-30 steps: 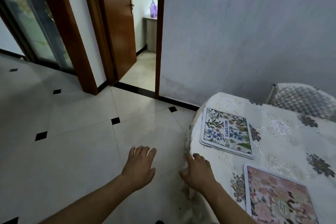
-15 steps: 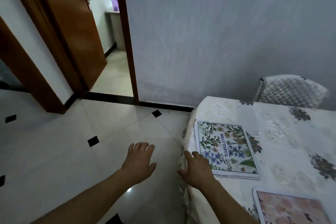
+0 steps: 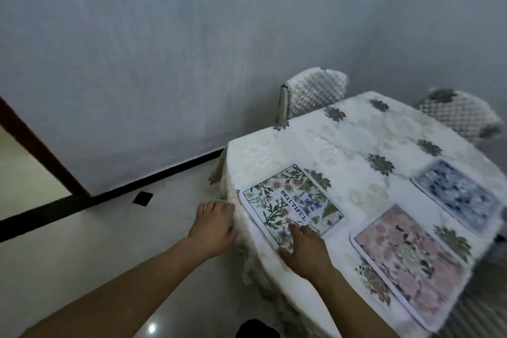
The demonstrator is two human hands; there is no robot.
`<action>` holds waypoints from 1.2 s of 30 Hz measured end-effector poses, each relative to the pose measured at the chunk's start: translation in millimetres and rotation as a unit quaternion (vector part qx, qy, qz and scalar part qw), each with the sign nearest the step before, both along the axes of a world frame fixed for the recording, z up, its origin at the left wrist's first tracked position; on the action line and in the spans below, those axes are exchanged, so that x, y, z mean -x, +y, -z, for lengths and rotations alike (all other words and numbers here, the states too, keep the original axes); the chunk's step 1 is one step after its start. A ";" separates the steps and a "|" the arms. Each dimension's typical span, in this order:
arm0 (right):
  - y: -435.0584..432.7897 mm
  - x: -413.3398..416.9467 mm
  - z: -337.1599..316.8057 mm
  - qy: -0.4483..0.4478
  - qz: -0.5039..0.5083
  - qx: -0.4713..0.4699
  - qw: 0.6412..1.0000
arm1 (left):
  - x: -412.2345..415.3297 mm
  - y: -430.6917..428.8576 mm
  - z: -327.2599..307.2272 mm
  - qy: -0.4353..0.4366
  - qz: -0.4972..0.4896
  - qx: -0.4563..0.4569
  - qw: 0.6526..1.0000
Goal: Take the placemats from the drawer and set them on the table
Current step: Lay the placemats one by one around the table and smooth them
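Placemats down: floral placemat (image 3: 290, 200), pink placemat (image 3: 406, 263) and blue placemat (image 3: 455, 195) lie flat on the table (image 3: 343, 140). My right hand (image 3: 304, 247) rests flat-fingered on the floral one, and my left hand (image 3: 214, 225) is slack and empty. Setting appears nearly complete.

Bare forearms (image 3: 131, 285), bare left hand (image 3: 213, 225), bare right hand (image 3: 305, 250)

Your only view sits on your head, looking forward and down, with the frame tilted. It hangs close over the left end of the desk (image 3: 354, 143). The wall (image 3: 164, 63) fills the far side, and the floor (image 3: 82, 250) lies left.
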State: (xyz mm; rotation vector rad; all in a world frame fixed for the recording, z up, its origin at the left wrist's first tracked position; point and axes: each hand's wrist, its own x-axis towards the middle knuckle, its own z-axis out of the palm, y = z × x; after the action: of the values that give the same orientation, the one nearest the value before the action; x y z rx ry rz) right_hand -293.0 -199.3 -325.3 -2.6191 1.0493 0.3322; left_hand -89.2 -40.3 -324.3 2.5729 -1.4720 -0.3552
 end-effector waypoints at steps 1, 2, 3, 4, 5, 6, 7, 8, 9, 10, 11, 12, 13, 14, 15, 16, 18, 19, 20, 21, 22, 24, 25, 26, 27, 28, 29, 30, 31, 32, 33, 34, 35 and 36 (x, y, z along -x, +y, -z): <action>-2.5 4.3 0.6 0.004 0.024 -0.005 1.000 | -4.6 -13.1 1.9 -0.003 0.019 0.000 1.000; -6.2 8.9 2.6 0.008 0.053 -0.009 0.999 | -8.9 -29.1 4.6 0.001 0.040 -0.004 0.999; -10.6 12.4 5.5 0.011 0.078 -0.011 0.997 | -12.2 -44.6 8.1 0.005 0.058 -0.007 0.998; -16.2 14.8 9.5 0.011 0.101 -0.011 0.995 | -15.8 -60.8 12.4 0.006 0.078 -0.013 0.997; -22.3 16.2 15.1 0.008 0.123 -0.009 0.992 | -19.9 -77.0 15.5 0.002 0.098 -0.018 0.995; -27.4 16.5 20.2 0.005 0.142 -0.013 0.990 | -24.3 -90.0 18.9 -0.006 0.114 -0.026 0.993; -35.5 15.9 26.7 0.002 0.162 -0.019 0.987 | -29.2 -105.5 23.3 -0.015 0.130 -0.037 0.991; -44.3 15.1 32.8 0.005 0.180 -0.027 0.983 | -33.5 -119.4 28.5 -0.019 0.142 -0.050 0.988; -52.7 13.2 39.2 0.008 0.195 -0.034 0.980 | -38.6 -131.2 34.2 -0.022 0.152 -0.063 0.986; -59.8 10.1 44.8 0.011 0.211 -0.042 0.977 | -44.3 -141.4 39.0 -0.023 0.160 -0.076 0.984; -63.9 7.5 49.1 0.015 0.221 -0.046 0.974 | -49.0 -147.9 43.2 -0.026 0.164 -0.084 0.983; -68.7 5.3 54.1 0.014 0.234 -0.048 0.971 | -54.2 -157.2 48.4 -0.032 0.172 -0.093 0.980; -73.3 3.5 58.8 0.016 0.244 -0.049 0.968 | -59.5 -165.8 54.4 -0.039 0.178 -0.100 0.978; -77.1 1.4 62.5 0.018 0.252 -0.049 0.966 | -64.9 -173.5 61.1 -0.045 0.181 -0.109 0.976; -80.2 -0.4 66.3 0.019 0.260 -0.050 0.964 | -70.0 -180.5 65.9 -0.048 0.184 -0.125 0.974; -81.8 -1.9 68.7 0.021 0.265 -0.051 0.963 | -74.2 -185.6 69.7 -0.047 0.186 -0.135 0.972; -84.2 -5.6 74.9 0.028 0.284 -0.053 0.957 | -81.3 -198.3 74.1 -0.037 0.191 -0.154 0.969; -84.1 -8.1 78.5 0.031 0.294 -0.054 0.954 | -82.9 -204.1 75.5 -0.030 0.194 -0.157 0.968; -83.4 -10.8 81.3 0.032 0.304 -0.056 0.950 | -83.2 -210.2 77.1 -0.019 0.200 -0.162 0.966; -82.3 -13.3 83.7 0.035 0.313 -0.059 0.947 | -82.7 -214.9 78.7 -0.002 0.204 -0.166 0.965; -81.2 -17.0 86.0 0.037 0.327 -0.062 0.942 | -83.3 -220.7 80.9 0.017 0.208 -0.169 0.963; -79.1 -24.9 89.6 0.033 0.354 -0.064 0.932 | -84.8 -229.0 85.4 0.055 0.206 -0.173 0.962; -77.7 -29.1 90.1 0.030 0.373 -0.068 0.925 | -85.7 -232.9 87.1 0.071 0.207 -0.172 0.960; -76.4 -32.6 90.2 0.023 0.395 -0.074 0.915 | -85.7 -235.7 88.9 0.086 0.206 -0.167 0.960; -75.2 -37.4 90.4 0.014 0.422 -0.081 0.903 | -87.0 -239.0 89.5 0.102 0.204 -0.166 0.959; -74.3 -41.9 90.0 0.003 0.447 -0.087 0.891 | -88.0 -241.7 89.9 0.118 0.199 -0.167 0.958; -73.3 -46.8 89.2 -0.008 0.469 -0.092 0.878 | -89.8 -243.7 89.5 0.132 0.195 -0.170 0.957; -72.2 -51.6 87.7 -0.021 0.491 -0.093 0.866 | -91.5 -245.5 90.0 0.142 0.194 -0.171 0.956; -71.6 -54.3 87.3 -0.042 0.516 -0.093 0.851 | -92.2 -246.1 89.8 0.149 0.193 -0.168 0.955; -71.3 -58.5 86.6 -0.072 0.545 -0.091 0.830 | -94.2 -246.9 89.8 0.157 0.193 -0.164 0.955; -71.2 -62.2 86.1 -0.101 0.575 -0.086 0.807 | -96.1 -247.8 89.0 0.166 0.191 -0.160 0.954; -71.3 -65.2 86.1 -0.123 0.600 -0.080 0.787 | -97.9 -248.7 88.5 0.180 0.184 -0.157 0.953; -70.9 -67.2 87.1 -0.135 0.618 -0.073 0.771 | -99.4 -249.8 87.7 0.198 0.175 -0.155 0.952; -70.3 -68.0 88.0 -0.138 0.629 -0.065 0.762 | -100.1 -251.1 87.6 0.218 0.164 -0.151 0.950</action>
State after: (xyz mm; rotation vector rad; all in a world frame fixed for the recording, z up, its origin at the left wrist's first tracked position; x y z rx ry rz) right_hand -224.9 -269.7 -413.4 -1.2537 2.1894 -0.2880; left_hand 10.9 -291.5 -411.9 2.2215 -1.7657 -1.1905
